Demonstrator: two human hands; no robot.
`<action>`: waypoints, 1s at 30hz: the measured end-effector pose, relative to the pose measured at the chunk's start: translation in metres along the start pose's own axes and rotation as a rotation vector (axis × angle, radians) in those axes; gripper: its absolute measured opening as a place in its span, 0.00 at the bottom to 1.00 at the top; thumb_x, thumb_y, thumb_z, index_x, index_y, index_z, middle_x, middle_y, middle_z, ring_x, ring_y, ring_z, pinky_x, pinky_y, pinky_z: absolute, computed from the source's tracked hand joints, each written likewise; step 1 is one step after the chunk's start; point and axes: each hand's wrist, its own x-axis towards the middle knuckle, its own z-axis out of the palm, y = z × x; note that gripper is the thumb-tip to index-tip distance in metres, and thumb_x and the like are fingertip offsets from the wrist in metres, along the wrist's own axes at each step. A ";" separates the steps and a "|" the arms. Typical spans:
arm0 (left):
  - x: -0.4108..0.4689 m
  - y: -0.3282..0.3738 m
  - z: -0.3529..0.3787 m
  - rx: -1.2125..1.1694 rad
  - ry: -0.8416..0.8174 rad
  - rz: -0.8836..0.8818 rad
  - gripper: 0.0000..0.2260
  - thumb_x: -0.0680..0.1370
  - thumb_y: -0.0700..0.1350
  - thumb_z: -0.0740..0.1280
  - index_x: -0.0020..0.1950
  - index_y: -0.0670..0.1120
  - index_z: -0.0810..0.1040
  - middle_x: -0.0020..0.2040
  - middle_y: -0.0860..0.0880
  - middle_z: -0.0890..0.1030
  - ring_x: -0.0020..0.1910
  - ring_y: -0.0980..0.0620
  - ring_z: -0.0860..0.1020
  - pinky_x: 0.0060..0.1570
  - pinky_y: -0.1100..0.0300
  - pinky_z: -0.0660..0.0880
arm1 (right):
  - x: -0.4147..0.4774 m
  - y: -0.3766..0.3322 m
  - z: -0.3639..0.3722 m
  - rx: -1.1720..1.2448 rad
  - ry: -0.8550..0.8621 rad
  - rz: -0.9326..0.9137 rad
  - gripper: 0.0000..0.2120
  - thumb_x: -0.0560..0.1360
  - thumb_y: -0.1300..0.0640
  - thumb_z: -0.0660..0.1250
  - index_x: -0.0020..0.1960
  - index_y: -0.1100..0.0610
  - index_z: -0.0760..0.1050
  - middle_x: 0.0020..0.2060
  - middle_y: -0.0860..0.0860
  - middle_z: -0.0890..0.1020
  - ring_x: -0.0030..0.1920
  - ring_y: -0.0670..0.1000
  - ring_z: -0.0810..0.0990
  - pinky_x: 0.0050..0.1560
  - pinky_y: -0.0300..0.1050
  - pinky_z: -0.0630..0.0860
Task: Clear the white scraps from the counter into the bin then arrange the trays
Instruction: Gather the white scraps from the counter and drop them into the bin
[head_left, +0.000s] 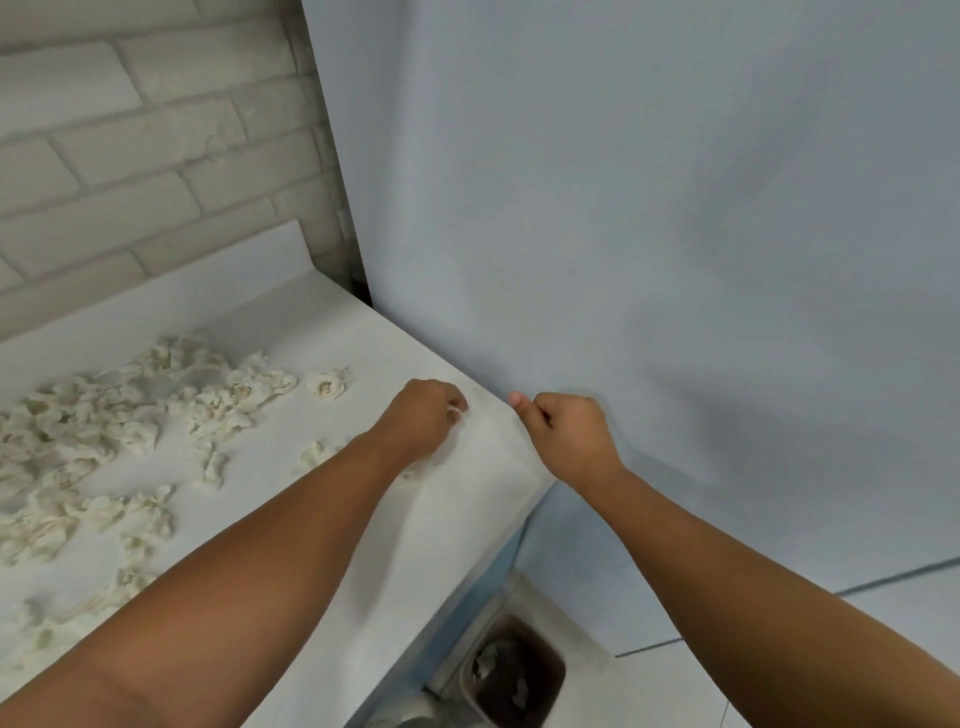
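Many crumpled white scraps (124, 415) lie scattered over the left and middle of the white counter (467, 519). A single scrap (326, 384) sits apart, nearer my hands. My left hand (423, 421) hovers low over the counter near its right edge, fingers curled, and pinches a small white scrap (455, 413) at its fingertips. My right hand (566, 431) is curled at the counter's right edge, thumb on top of the edge and fingers beneath it. The bin (511, 670) stands on the floor below the counter's corner, with white scraps inside.
A pale blue wall or cabinet side (649, 234) rises right beside the counter's right edge. A white brick wall (130, 156) backs the counter. Tiled floor (779, 675) lies to the right of the bin.
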 end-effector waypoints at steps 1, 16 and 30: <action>-0.006 0.012 -0.003 -0.083 0.050 -0.009 0.08 0.80 0.41 0.66 0.55 0.46 0.83 0.51 0.50 0.82 0.49 0.51 0.79 0.50 0.64 0.71 | -0.008 0.004 -0.007 0.021 -0.001 0.019 0.28 0.79 0.42 0.61 0.26 0.54 0.58 0.20 0.48 0.62 0.24 0.49 0.63 0.29 0.46 0.64; -0.138 0.143 0.099 -0.182 0.162 -0.103 0.26 0.82 0.59 0.56 0.30 0.45 0.64 0.25 0.49 0.70 0.27 0.52 0.68 0.30 0.57 0.59 | -0.159 0.089 -0.048 0.216 -0.277 0.214 0.07 0.81 0.57 0.58 0.49 0.55 0.74 0.45 0.51 0.79 0.44 0.50 0.76 0.44 0.40 0.70; -0.199 0.046 0.278 -0.155 -0.164 -0.239 0.26 0.82 0.60 0.55 0.27 0.48 0.61 0.27 0.43 0.69 0.28 0.46 0.69 0.31 0.57 0.64 | -0.258 0.189 0.088 0.103 -0.442 0.533 0.17 0.84 0.48 0.50 0.40 0.52 0.67 0.32 0.46 0.72 0.31 0.42 0.71 0.29 0.32 0.62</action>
